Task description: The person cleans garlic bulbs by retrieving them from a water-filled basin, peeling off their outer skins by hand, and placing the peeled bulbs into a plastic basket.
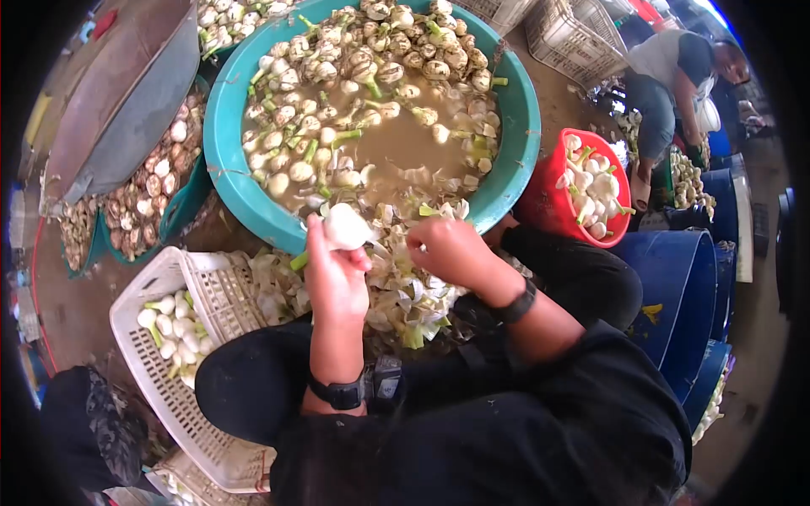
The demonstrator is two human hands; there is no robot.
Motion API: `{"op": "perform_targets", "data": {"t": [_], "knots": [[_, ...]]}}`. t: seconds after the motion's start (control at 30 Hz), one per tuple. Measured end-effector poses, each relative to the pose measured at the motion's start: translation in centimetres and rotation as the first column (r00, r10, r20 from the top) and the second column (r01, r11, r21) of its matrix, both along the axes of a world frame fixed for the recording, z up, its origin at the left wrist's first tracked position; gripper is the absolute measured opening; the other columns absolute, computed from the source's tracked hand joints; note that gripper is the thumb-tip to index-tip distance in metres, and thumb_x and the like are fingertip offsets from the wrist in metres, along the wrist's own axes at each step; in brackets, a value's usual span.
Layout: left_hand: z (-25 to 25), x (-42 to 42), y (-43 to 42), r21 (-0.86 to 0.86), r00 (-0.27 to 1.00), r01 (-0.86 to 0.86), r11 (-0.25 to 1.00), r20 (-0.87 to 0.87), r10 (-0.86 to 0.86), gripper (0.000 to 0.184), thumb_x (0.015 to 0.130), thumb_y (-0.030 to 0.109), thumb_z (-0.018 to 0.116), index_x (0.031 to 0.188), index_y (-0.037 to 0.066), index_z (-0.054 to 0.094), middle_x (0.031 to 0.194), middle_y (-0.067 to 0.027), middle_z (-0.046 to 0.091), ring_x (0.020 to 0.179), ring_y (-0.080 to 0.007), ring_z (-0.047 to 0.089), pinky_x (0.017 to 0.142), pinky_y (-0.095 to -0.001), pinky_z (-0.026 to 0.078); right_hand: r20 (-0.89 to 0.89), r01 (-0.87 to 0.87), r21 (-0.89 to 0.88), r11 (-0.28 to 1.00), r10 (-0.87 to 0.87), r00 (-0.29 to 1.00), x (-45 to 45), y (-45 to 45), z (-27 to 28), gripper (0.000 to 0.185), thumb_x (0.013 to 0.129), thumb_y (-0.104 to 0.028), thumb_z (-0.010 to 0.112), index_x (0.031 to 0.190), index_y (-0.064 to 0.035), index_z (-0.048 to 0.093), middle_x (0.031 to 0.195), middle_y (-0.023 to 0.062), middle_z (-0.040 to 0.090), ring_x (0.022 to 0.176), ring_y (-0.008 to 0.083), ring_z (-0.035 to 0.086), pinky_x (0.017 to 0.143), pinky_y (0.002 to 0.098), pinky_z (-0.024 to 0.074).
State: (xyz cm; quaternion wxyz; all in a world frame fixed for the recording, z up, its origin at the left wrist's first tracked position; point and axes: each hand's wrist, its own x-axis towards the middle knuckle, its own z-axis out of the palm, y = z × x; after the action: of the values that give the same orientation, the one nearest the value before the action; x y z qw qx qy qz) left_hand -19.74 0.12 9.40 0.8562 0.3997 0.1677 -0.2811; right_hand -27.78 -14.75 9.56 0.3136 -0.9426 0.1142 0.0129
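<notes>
My left hand (332,274) holds a clean white garlic bulb (346,228) upright between thumb and fingers, with a green stem showing beside the hand. To its right, my right hand (456,253) is closed in a pinch, apart from the bulb. A small pale bit shows at its fingertips, too small to name. Both hands are at the near rim of a big teal tub (221,139). Muddy water and many soil-stained garlic bulbs (363,67) fill the tub. Below the hands, a heap of peeled garlic skins (413,295) lies between my legs.
On the right stands a red bucket (540,198) of white bulbs, near blue barrels (666,278). A white plastic crate (139,346) with cleaned bulbs sits at left. Teal baskets of unpeeled garlic (139,202) stand beyond it. Another person (675,76) bends over at upper right.
</notes>
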Motion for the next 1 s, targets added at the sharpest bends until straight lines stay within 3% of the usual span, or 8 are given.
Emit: {"op": "perform_targets", "data": {"t": [0.13,0.27,0.37,0.47,0.63,0.73,0.9,1.0], "knots": [[-0.5,0.1,-1.2,0.278,0.999,0.031,0.96,0.004,-0.034,0.037,0.088,0.043,0.046,0.092,0.008,0.054,0.065,0.0007,0.052,0.05,-0.0068,0.043,0.044,-0.0201,0.032,0.32,0.078,0.287,0.955,-0.173,0.932,-0.2,-0.9,0.0,0.042,0.081,-0.03,0.061,0.114,-0.0068,0.051,0.107,0.0085,0.057,0.091,0.0189,0.058,0.071,0.0306,0.0495],[-2.4,-1.9,-3.1,0.584,0.793,0.126,0.802,0.426,-0.435,0.058,0.089,0.054,0.029,0.12,0.008,0.042,0.108,-0.0086,0.053,0.091,-0.0162,0.05,0.08,-0.0317,0.036,-0.263,0.283,0.955,0.089,-0.184,0.947,1.4,-1.4,-1.9,0.035,0.088,-0.032,0.05,0.112,-0.0065,0.05,0.098,0.0041,0.053,0.086,0.0169,0.055,0.058,0.0289,0.0503],[-2.1,-1.5,-2.4,0.64,0.796,0.011,0.768,0.46,-0.394,0.061,0.088,0.052,0.033,0.127,0.006,0.036,0.12,-0.0135,0.047,0.102,-0.0199,0.045,0.083,-0.0338,0.034,0.003,0.299,0.915,0.271,-0.745,0.667,-0.8,-7.5,-2.0,0.02,0.085,-0.02,0.053,0.097,-0.0046,0.053,0.079,0.004,0.053,0.061,0.0127,0.052,0.044,0.0249,0.0443],[-1.4,-0.3,-2.0,0.614,0.901,0.045,0.788,0.315,-0.297,0.056,0.09,0.048,0.034,0.126,0.006,0.038,0.12,-0.0125,0.047,0.1,-0.0191,0.046,0.083,-0.0325,0.034,0.035,0.724,0.688,0.053,-0.999,0.039,-4.4,-17.2,-0.3,0.028,0.081,-0.019,0.059,0.101,-0.0001,0.051,0.085,0.0105,0.058,0.075,0.0186,0.057,0.061,0.0349,0.0467],[-1.8,-0.1,-3.4,0.555,0.908,0.059,0.83,0.316,-0.275,0.046,0.092,0.039,0.038,0.123,0.005,0.041,0.117,-0.0114,0.049,0.096,-0.0152,0.047,0.077,-0.0265,0.037,0.714,0.823,-0.567,0.044,-0.472,0.517,-3.2,-22.5,-3.8,0.047,0.075,-0.021,0.061,0.114,0.0008,0.049,0.103,0.0269,0.055,0.1,0.0362,0.052,0.087,0.0447,0.0409],[-2.7,0.3,-3.0,0.513,0.94,0.071,0.855,0.252,-0.23,0.035,0.092,0.026,0.042,0.119,0.003,0.043,0.114,-0.0092,0.052,0.093,-0.0136,0.049,0.075,-0.0249,0.038,0.373,0.455,-0.353,0.817,-0.323,0.87,5.7,-21.2,-8.2,0.045,0.069,-0.015,0.06,0.112,-0.004,0.051,0.107,0.0181,0.056,0.102,0.0347,0.051,0.088,0.0426,0.0408],[-3.5,1.4,-2.7,0.591,0.95,0.038,0.806,0.229,-0.213,0.022,0.091,0.02,0.046,0.108,0.008,0.051,0.105,-0.0047,0.056,0.084,-0.0101,0.053,0.067,-0.0214,0.044,-0.577,0.015,-0.35,0.937,-0.228,0.784,13.8,-21.8,-18.4,0.03,0.077,-0.027,0.056,0.099,-0.0065,0.06,0.098,0.0131,0.062,0.091,0.0315,0.059,0.076,0.044,0.0472],[-5.1,1.6,-2.4,0.564,0.969,0.001,0.826,0.204,-0.141,0.024,0.091,0.019,0.048,0.112,0.007,0.05,0.106,-0.0041,0.054,0.086,-0.0116,0.055,0.067,-0.0235,0.046,-0.365,-0.043,-0.038,0.998,0.027,0.931,13.4,-18.9,-18.1,0.036,0.089,-0.035,0.042,0.087,-0.0053,0.063,0.082,0.0176,0.062,0.076,0.0345,0.058,0.069,0.0424,0.0454]]}}
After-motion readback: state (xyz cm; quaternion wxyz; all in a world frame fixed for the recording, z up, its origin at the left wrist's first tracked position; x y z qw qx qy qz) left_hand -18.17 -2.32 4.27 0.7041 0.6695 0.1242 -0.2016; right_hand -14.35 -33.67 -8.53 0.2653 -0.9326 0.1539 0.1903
